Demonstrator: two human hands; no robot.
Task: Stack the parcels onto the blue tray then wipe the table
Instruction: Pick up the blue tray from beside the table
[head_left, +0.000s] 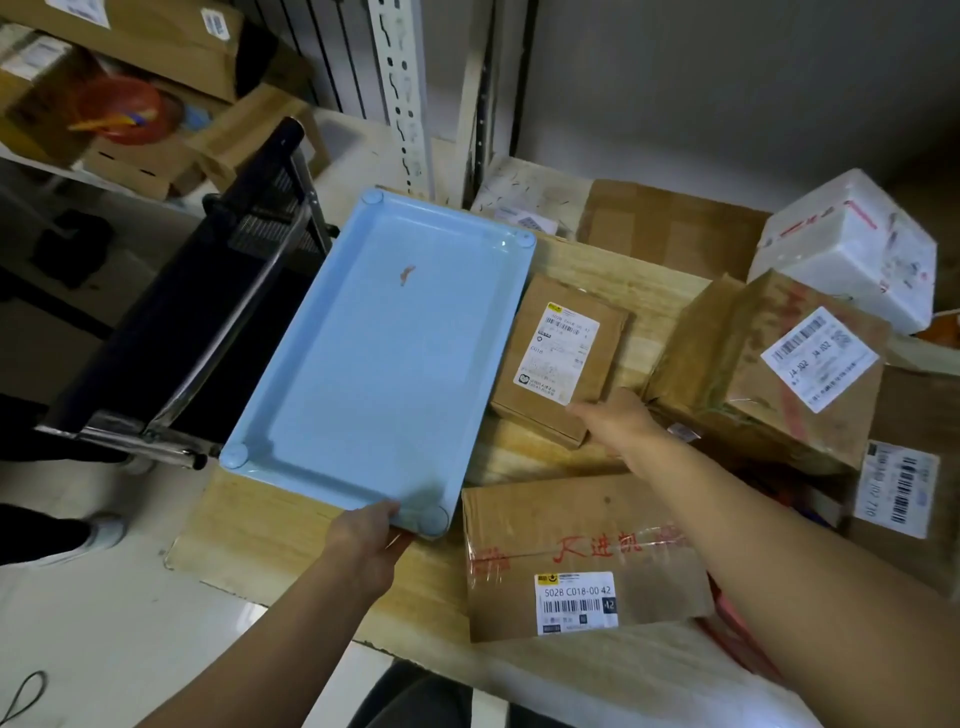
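**packrat_99:** so where are the person's hands?

**shelfmonkey:** nearest first. The left hand (369, 540) grips the near short edge of the light blue rectangular plastic tray (374, 364), fingers curled under the rim. At 3 o'clock from that hand there's a wide brown cardboard parcel with red writing (576, 551), lying flat on the pale wooden table (623, 291) with its label up.

**packrat_99:** and the other one?

**shelfmonkey:** the right hand (618, 421) is past that parcel at 1 o'clock. It holds the near right corner of a small flat brown cardboard parcel (561, 358), thumb across the top and the other fingers hidden behind the corner. That parcel sits right against the tray's long right side.

**packrat_99:** how's the tray sitting?

**shelfmonkey:** slantwise. Its left side pokes past the table edge, above a black cart with chrome tubes (208, 322) at 9 o'clock. There's a tiny brown speck near its far end. Further out, at 3 o'clock from the small parcel, is a bulky taped brown parcel with a white label (753, 374). Beyond that at 1 o'clock is a white foam box (852, 249).
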